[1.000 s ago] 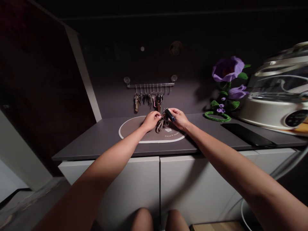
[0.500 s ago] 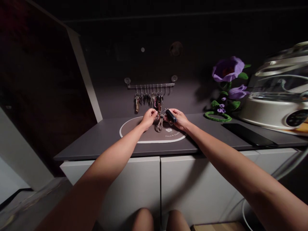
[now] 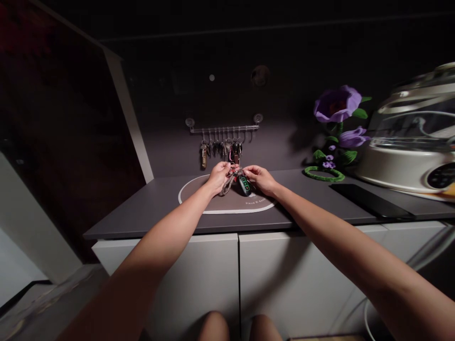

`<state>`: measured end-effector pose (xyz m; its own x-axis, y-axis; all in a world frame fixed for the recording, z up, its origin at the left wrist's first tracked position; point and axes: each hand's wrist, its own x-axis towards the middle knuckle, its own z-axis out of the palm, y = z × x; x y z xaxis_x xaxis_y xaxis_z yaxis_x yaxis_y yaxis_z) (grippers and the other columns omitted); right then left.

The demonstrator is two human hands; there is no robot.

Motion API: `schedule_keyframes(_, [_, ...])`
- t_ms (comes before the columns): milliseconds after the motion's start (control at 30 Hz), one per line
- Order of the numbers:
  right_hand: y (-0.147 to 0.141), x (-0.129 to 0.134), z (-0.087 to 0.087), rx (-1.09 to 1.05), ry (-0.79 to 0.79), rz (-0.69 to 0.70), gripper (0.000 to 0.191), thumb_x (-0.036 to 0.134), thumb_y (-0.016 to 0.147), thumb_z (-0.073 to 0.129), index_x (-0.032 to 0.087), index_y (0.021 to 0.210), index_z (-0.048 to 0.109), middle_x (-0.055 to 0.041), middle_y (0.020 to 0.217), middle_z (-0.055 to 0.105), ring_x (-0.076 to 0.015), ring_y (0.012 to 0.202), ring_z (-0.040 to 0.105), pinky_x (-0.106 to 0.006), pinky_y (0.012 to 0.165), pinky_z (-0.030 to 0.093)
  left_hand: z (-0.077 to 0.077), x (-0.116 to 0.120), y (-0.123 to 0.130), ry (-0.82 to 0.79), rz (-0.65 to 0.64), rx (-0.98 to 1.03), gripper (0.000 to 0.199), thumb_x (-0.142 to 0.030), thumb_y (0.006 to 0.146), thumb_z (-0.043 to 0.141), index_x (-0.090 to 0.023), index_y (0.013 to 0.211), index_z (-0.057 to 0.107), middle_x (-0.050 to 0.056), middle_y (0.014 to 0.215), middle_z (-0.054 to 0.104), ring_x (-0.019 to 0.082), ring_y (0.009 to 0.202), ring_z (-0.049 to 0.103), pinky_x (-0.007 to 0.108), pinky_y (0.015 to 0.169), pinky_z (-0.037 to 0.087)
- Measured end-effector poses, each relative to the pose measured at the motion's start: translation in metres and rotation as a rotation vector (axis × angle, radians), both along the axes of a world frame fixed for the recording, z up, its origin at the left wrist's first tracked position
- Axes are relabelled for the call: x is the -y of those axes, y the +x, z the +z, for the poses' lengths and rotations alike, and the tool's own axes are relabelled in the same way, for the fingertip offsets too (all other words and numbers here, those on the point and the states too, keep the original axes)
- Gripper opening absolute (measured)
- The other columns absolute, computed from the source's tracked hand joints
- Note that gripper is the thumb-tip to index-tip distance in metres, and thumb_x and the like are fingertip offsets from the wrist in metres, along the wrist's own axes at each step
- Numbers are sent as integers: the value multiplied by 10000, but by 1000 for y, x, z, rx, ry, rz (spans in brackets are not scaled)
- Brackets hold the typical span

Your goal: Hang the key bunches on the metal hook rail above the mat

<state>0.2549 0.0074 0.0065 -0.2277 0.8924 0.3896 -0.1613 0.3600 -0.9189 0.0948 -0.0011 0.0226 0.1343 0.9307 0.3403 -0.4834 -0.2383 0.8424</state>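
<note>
Right, thumb and fingers of the left hand (image 3: pixel 217 179) pinch the key bunch (image 3: pixel 236 173) near its ring, the braided strap (image 3: pixel 226 186) looping below; the right hand's (image 3: pixel 260 178) fingertips draw together on the small metal parts opposite, exactly which I can't tell. Gripped up there, the black key fob (image 3: pixel 244 186) hangs button side showing, over the oval mat (image 3: pixel 231 206), which probably guards the counter (image 3: pixel 124 208) from scratches. Behind, more keys (image 3: pixel 227 148) dangle from a clear rail's (image 3: pixel 223 129) hooks, presumably for easy picking.
</note>
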Motion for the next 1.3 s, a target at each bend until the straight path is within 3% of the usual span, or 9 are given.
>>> schedule_keyframes(333, [-11,6,6,196,145,-80,331,475,677,604,172,811,596,12,743,571,-96,656,470,-252,669,396,-2,-2,-1,25,-57,31,165,-171,783,583,-153,754,422,58,897,645,145,841,627,358,841,458])
schedule_keyframes(500, [-14,7,6,315,208,-173,251,419,710,561,175,770,573,6,786,581,-115,733,493,-248,704,394,-3,-2,-1,61,-92,19,219,-192,729,652,-158,762,438,47,950,639,140,865,619,319,835,451])
schedule_keyframes(767, [-12,2,7,329,175,-276,215,370,687,542,160,725,573,9,695,567,-110,648,483,-249,662,396,-3,-1,1,113,-110,-30,266,-244,695,687,-159,762,444,48,982,627,136,858,611,249,733,460])
schedule_keyframes(1100, [-17,15,15,232,377,-232,206,365,728,554,200,839,610,-13,872,619,-144,823,532,-278,790,400,1,4,2,85,-38,-45,265,-265,691,685,-173,791,457,10,924,625,65,675,551,201,646,430])
schedule_keyframes(1300, [-18,11,16,247,400,-264,241,410,714,587,196,817,629,-24,834,615,-151,799,533,-270,736,410,3,4,3,85,-23,-36,285,-288,672,697,-169,770,457,10,937,618,67,691,547,189,616,415])
